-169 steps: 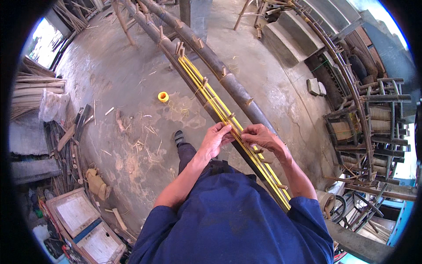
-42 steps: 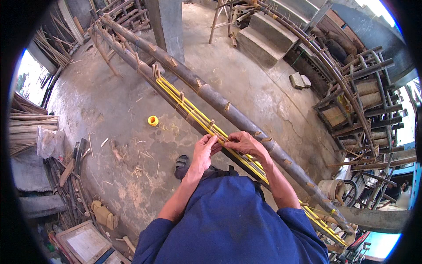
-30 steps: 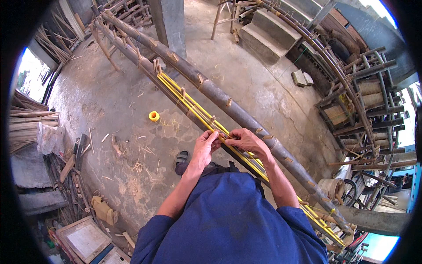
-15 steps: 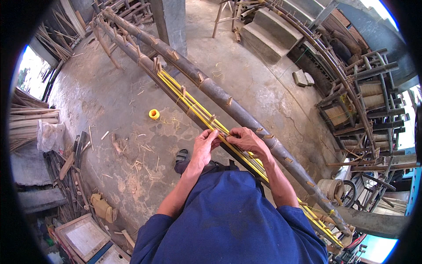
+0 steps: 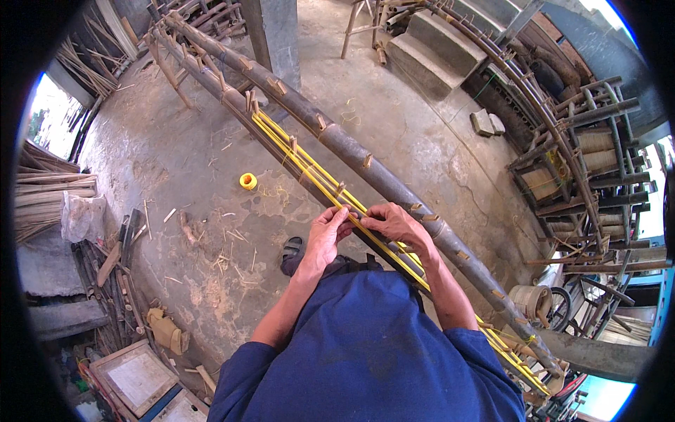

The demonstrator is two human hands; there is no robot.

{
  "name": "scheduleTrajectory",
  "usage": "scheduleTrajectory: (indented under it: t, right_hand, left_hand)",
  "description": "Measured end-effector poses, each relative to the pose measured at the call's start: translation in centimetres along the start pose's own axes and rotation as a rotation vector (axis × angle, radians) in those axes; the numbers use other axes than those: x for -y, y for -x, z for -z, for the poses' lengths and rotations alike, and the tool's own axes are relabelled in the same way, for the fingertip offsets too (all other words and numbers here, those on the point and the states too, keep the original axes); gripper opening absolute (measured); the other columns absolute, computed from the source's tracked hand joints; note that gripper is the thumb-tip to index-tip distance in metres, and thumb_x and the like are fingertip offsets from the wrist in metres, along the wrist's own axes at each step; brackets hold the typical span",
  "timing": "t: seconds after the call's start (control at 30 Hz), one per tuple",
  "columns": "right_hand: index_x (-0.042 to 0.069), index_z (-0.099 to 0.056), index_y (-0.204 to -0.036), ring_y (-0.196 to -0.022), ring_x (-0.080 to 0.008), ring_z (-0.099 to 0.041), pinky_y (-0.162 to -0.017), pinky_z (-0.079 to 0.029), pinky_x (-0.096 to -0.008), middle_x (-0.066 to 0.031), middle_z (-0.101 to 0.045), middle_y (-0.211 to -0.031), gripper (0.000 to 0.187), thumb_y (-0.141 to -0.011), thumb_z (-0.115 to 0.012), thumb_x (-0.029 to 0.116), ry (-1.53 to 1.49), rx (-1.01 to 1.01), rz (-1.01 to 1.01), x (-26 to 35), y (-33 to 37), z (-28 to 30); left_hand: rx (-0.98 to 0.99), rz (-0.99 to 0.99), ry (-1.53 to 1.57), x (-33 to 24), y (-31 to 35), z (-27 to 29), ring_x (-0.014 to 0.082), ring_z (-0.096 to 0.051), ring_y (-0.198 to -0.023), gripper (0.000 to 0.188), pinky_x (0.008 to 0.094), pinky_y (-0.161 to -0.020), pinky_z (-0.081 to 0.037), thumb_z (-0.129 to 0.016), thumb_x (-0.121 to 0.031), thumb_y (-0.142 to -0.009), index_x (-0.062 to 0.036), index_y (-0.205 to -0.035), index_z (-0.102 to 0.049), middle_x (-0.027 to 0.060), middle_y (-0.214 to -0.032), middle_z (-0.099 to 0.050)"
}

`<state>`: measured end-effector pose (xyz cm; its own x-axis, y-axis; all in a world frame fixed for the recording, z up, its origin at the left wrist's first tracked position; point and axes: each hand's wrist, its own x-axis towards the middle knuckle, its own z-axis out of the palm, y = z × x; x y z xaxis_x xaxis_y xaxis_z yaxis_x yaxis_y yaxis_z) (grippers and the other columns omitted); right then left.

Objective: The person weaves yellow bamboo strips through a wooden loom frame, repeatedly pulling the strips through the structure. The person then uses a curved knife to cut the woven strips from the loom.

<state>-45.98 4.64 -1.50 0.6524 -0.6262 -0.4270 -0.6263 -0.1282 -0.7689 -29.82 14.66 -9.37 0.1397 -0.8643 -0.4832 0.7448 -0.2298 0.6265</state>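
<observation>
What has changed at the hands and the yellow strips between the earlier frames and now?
Since the oldest frame the head view has swung, so the bamboo pole and yellow strips run more across the picture. Over the last second and a half little has shifted: the left hand and right hand stay together on the strips at about the same spot. The yellow tape roll lies where it was on the floor.

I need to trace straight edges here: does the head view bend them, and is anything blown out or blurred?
Head view: fisheye bends the long dark bamboo pole and yellow strips toward the rim; black vignette rings the frame; the bright opening at left is overexposed; both hands look sharp in soft, even daylight.
</observation>
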Motion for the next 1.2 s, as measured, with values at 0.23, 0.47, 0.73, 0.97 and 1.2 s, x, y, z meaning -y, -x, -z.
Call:
scheduleTrajectory:
  t: [0.23,0.47,0.73,0.97,1.2]
  right_hand:
    - [-0.004,-0.064,-0.083,-0.057,-0.0104,-0.046,-0.051,-0.037,-0.0320,-0.0025,-0.048,-0.058,0.036,-0.084,-0.062,0.033,-0.013,0.006,-0.009,0.20,0.00,-0.03]
    - [-0.002,-0.064,-0.087,-0.059,-0.0112,-0.047,-0.053,-0.037,-0.0329,-0.0037,-0.050,-0.059,0.036,-0.084,-0.061,0.033,-0.025,-0.014,-0.001,-0.12,-0.06,-0.07]
    - [-0.002,-0.066,-0.091,-0.063,-0.0139,-0.052,-0.059,-0.042,-0.0348,-0.0085,-0.056,-0.064,0.035,-0.084,-0.060,0.032,0.005,-0.026,0.012,-0.07,-0.16,-0.04]
    - [-0.002,-0.064,-0.096,-0.069,-0.0177,-0.057,-0.064,-0.045,-0.0361,-0.0124,-0.061,-0.072,0.036,-0.085,-0.057,0.032,0.023,-0.042,0.020,-0.29,-0.24,-0.24]
    - [-0.001,-0.063,-0.093,-0.070,-0.0205,-0.059,-0.065,-0.045,-0.0371,-0.0136,-0.061,-0.073,0.034,-0.088,-0.054,0.031,0.055,-0.057,0.042,-0.46,-0.37,-0.45]
  left_hand:
    - [0.010,-0.020,0.009,0.06,-0.13,-0.16,0.0103,-0.065,-0.080,0.019,0.0247,-0.072,-0.050,-0.065,-0.025,-0.090,-0.0102,-0.101,-0.065,0.0023,-0.091,-0.070]
    - [0.006,-0.022,0.012,0.01,-0.18,-0.23,0.0123,-0.067,-0.079,0.018,0.0244,-0.070,-0.051,-0.065,-0.024,-0.090,-0.0087,-0.100,-0.065,0.0039,-0.091,-0.071]
    - [0.014,-0.043,-0.004,0.14,-0.20,0.11,0.0135,-0.067,-0.080,0.019,0.0267,-0.072,-0.051,-0.067,-0.024,-0.089,-0.0093,-0.101,-0.065,0.0049,-0.092,-0.070]
    - [-0.001,-0.048,-0.023,0.26,-0.18,0.38,0.0127,-0.066,-0.078,0.018,0.0254,-0.069,-0.049,-0.067,-0.026,-0.089,-0.0116,-0.100,-0.066,0.0034,-0.091,-0.071]
    - [-0.003,-0.035,-0.001,-0.13,0.33,0.06,0.0130,-0.068,-0.079,0.021,0.0244,-0.069,-0.051,-0.067,-0.026,-0.089,-0.0087,-0.100,-0.066,0.0036,-0.090,-0.070]
